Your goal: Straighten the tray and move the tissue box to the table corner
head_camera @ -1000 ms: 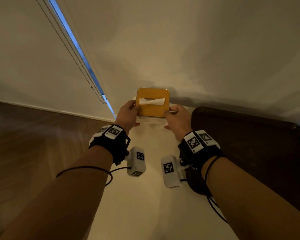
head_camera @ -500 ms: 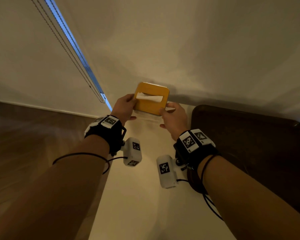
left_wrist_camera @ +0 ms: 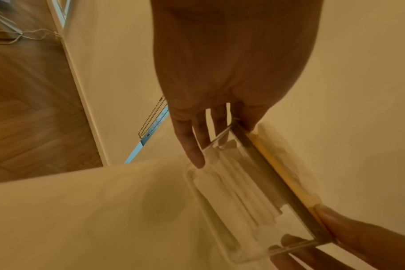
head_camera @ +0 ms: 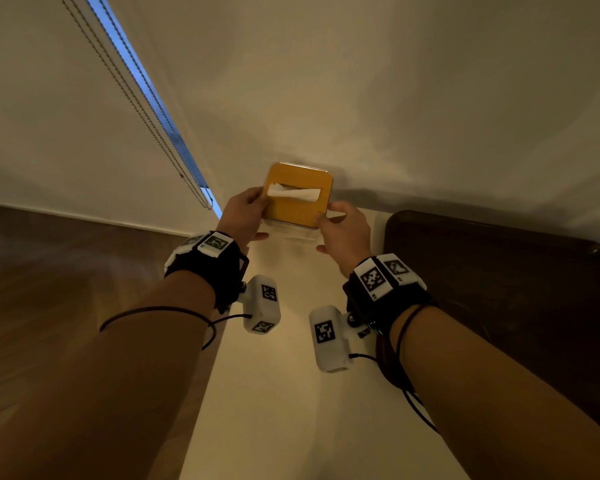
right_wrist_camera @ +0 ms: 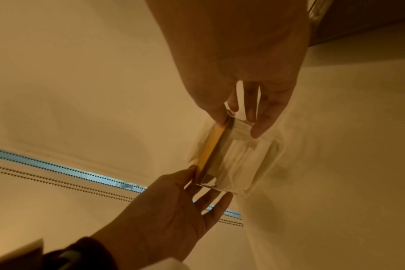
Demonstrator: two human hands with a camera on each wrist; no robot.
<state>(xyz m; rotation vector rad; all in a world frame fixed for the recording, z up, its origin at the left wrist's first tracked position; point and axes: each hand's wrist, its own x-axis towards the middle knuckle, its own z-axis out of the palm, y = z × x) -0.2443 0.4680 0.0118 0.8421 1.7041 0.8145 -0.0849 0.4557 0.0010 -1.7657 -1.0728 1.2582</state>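
Your left hand [head_camera: 244,213] and right hand [head_camera: 343,233] each hold the tissue box [head_camera: 297,195] in a pinching grip, thumb on the orange lid, fingers [left_wrist_camera: 191,146] down the clear side wall. The box sits at the far left corner of the surface [head_camera: 284,393], tilted, its far edge close to the wall [head_camera: 395,98]. The surface's left edge drops to the wooden floor [head_camera: 66,289] just beside your left wrist. The dark tray [head_camera: 499,271] lies to the right, near your right hand, with a bare strip of surface between it and the box.
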